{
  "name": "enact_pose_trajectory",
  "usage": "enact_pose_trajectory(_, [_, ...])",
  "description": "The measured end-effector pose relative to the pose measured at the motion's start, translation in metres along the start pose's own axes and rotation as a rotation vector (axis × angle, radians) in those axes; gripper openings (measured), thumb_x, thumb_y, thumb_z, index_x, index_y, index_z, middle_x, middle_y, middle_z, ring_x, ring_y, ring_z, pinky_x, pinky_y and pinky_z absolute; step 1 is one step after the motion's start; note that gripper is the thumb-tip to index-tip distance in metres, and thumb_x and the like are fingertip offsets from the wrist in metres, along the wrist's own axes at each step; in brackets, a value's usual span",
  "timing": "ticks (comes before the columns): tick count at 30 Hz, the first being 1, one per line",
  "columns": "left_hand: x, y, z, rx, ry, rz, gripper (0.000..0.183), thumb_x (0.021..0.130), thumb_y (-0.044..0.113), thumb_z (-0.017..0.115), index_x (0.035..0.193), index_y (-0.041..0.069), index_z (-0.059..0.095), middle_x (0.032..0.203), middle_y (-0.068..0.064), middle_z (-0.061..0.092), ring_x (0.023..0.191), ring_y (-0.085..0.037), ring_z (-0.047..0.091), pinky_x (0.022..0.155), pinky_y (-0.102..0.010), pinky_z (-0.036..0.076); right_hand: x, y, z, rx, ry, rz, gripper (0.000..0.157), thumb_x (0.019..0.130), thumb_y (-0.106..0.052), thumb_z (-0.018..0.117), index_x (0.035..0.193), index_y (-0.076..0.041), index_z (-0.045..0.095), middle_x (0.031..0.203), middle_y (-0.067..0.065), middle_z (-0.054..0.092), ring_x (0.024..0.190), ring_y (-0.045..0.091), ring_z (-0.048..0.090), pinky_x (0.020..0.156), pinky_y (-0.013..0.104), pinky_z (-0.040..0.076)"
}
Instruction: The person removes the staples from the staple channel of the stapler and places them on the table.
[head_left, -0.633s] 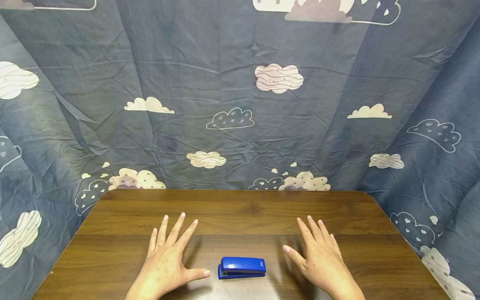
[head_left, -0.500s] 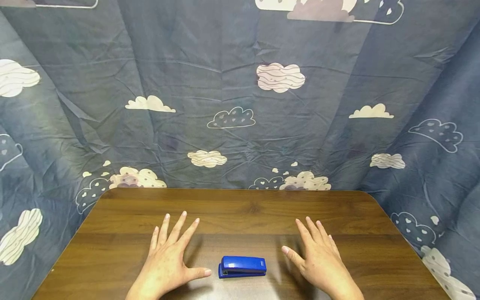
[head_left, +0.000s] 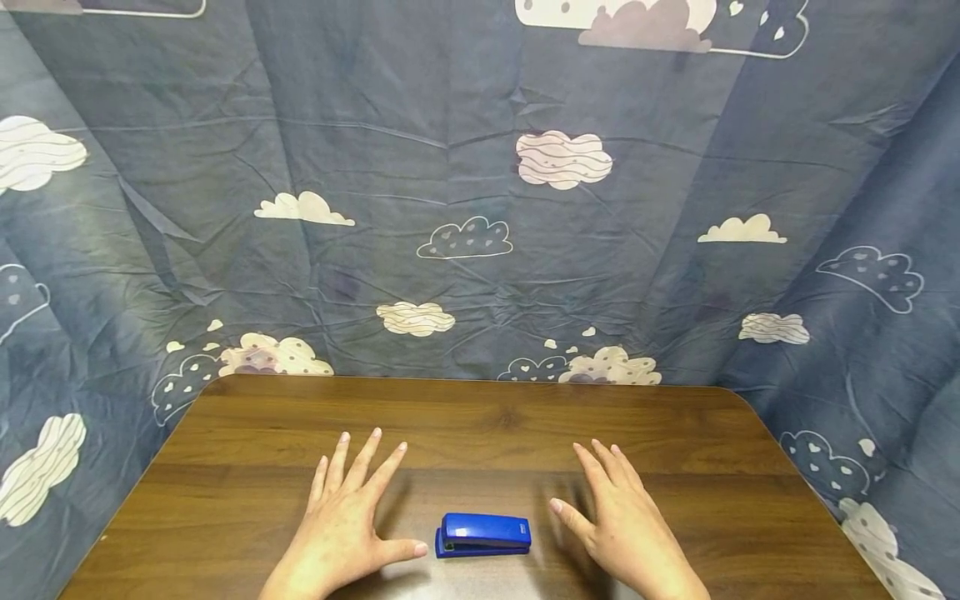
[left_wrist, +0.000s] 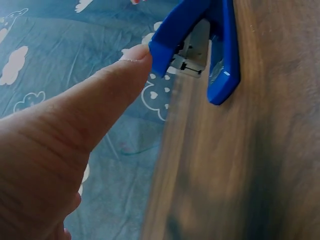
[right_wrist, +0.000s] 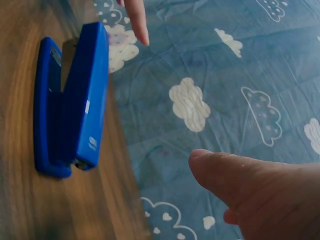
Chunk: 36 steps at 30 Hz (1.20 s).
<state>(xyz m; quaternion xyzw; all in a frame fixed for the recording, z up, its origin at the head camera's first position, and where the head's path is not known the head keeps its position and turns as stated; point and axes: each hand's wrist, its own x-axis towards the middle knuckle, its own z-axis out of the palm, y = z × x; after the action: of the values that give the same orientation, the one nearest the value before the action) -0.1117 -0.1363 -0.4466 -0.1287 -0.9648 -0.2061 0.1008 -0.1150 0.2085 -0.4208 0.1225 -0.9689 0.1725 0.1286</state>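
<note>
A blue stapler (head_left: 486, 533) lies on the brown wooden table, its mouth end toward the left. To its left my left hand (head_left: 341, 525) is spread, with the thumb pointing at the stapler and a small gap between them in the head view. On the other side my right hand (head_left: 626, 521) hovers with fingers extended, its thumb apart from the stapler. The left wrist view shows the stapler's mouth (left_wrist: 192, 52) with the metal magazine behind my thumb tip. In the right wrist view the stapler's hinge end (right_wrist: 82, 155) is nearer my right thumb (right_wrist: 220, 172). Neither hand holds anything.
The wooden table (head_left: 480, 425) has rounded far corners. Behind it and along both sides hangs a dark blue curtain (head_left: 465, 175) printed with pale clouds.
Both hands have shifted inward: my right hand moved left toward the stapler, and my left hand slightly right. The stapler stays in place.
</note>
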Motion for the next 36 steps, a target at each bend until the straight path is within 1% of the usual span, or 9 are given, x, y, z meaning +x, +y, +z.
enact_pose_trajectory(4, [0.0, 0.002, 0.005, -0.047, -0.024, 0.005, 0.11, 0.061, 0.067, 0.086, 0.155, 0.029, 0.043, 0.167, -0.009, 0.032, 0.153, -0.047, 0.021, 0.118, -0.07, 0.018, 0.0, -0.008, 0.006, 0.023, 0.024, -0.048, 0.07, 0.089, -0.042, 0.077, 0.146, -0.01, 0.053, 0.146, 0.018, 0.055, 0.138, 0.048, 0.048, 0.107, 0.062, 0.043])
enact_pose_trajectory(7, [0.001, 0.004, 0.01, -0.092, -0.023, 0.048, 0.105, 0.064, 0.061, 0.088, 0.154, 0.027, 0.045, 0.164, -0.01, 0.037, 0.151, -0.047, 0.027, 0.117, -0.069, 0.021, -0.001, -0.015, 0.012, 0.018, 0.062, -0.098, 0.068, 0.085, -0.036, 0.082, 0.142, -0.012, 0.056, 0.141, 0.013, 0.059, 0.131, 0.038, 0.056, 0.104, 0.055, 0.048])
enact_pose_trajectory(9, [0.002, 0.005, 0.013, -0.111, -0.004, 0.102, 0.101, 0.066, 0.057, 0.089, 0.152, 0.023, 0.048, 0.159, -0.011, 0.044, 0.147, -0.045, 0.036, 0.115, -0.067, 0.027, -0.001, -0.019, 0.017, 0.009, 0.095, -0.139, 0.066, 0.081, -0.033, 0.086, 0.139, -0.014, 0.059, 0.136, 0.008, 0.063, 0.125, 0.03, 0.061, 0.099, 0.048, 0.052])
enact_pose_trajectory(13, [0.004, 0.009, 0.022, -0.125, 0.051, 0.216, 0.085, 0.072, 0.049, 0.088, 0.146, 0.02, 0.055, 0.138, -0.003, 0.063, 0.129, -0.029, 0.058, 0.106, -0.055, 0.045, -0.001, -0.028, 0.026, -0.001, 0.136, -0.23, 0.061, 0.076, -0.03, 0.09, 0.131, -0.018, 0.064, 0.123, -0.002, 0.067, 0.112, 0.018, 0.066, 0.091, 0.039, 0.056])
enact_pose_trajectory(17, [0.005, 0.012, 0.03, -0.2, 0.067, 0.274, 0.069, 0.08, 0.039, 0.087, 0.139, 0.019, 0.06, 0.121, 0.004, 0.069, 0.112, -0.014, 0.065, 0.096, -0.042, 0.054, -0.002, -0.035, 0.034, 0.013, 0.083, -0.281, 0.056, 0.077, -0.027, 0.09, 0.127, -0.019, 0.066, 0.117, -0.004, 0.068, 0.107, 0.015, 0.067, 0.09, 0.037, 0.057])
enact_pose_trajectory(22, [0.004, 0.013, 0.044, -0.357, 0.065, 0.34, 0.059, 0.083, 0.033, 0.085, 0.133, 0.011, 0.063, 0.117, 0.002, 0.07, 0.104, -0.013, 0.067, 0.09, -0.034, 0.056, -0.003, -0.042, 0.039, 0.053, -0.056, -0.294, 0.049, 0.084, -0.027, 0.084, 0.128, -0.017, 0.065, 0.119, -0.003, 0.069, 0.106, 0.017, 0.068, 0.088, 0.04, 0.057])
enact_pose_trajectory(26, [0.002, 0.012, 0.057, -0.414, 0.045, 0.4, 0.053, 0.085, 0.029, 0.085, 0.13, 0.01, 0.064, 0.114, 0.002, 0.071, 0.097, -0.008, 0.066, 0.084, -0.028, 0.056, -0.005, -0.044, 0.044, 0.047, -0.09, -0.326, 0.046, 0.086, -0.027, 0.082, 0.128, -0.016, 0.065, 0.117, -0.003, 0.069, 0.105, 0.018, 0.069, 0.088, 0.04, 0.057])
enact_pose_trajectory(30, [0.002, 0.012, 0.066, -0.441, 0.063, 0.413, 0.047, 0.085, 0.026, 0.085, 0.126, 0.014, 0.066, 0.111, 0.004, 0.073, 0.096, -0.005, 0.065, 0.082, -0.027, 0.055, -0.006, -0.045, 0.05, 0.013, -0.054, -0.362, 0.044, 0.084, -0.025, 0.083, 0.123, -0.016, 0.067, 0.111, -0.004, 0.071, 0.1, 0.017, 0.069, 0.085, 0.039, 0.058])
enact_pose_trajectory(36, [0.003, 0.01, 0.072, -0.526, 0.055, 0.371, 0.027, 0.089, 0.025, 0.08, 0.114, 0.02, 0.071, 0.104, 0.009, 0.074, 0.093, -0.003, 0.064, 0.08, -0.027, 0.055, -0.006, -0.046, 0.056, 0.009, -0.02, -0.387, 0.037, 0.082, -0.021, 0.083, 0.116, -0.017, 0.07, 0.104, -0.006, 0.071, 0.093, 0.015, 0.07, 0.08, 0.037, 0.058])
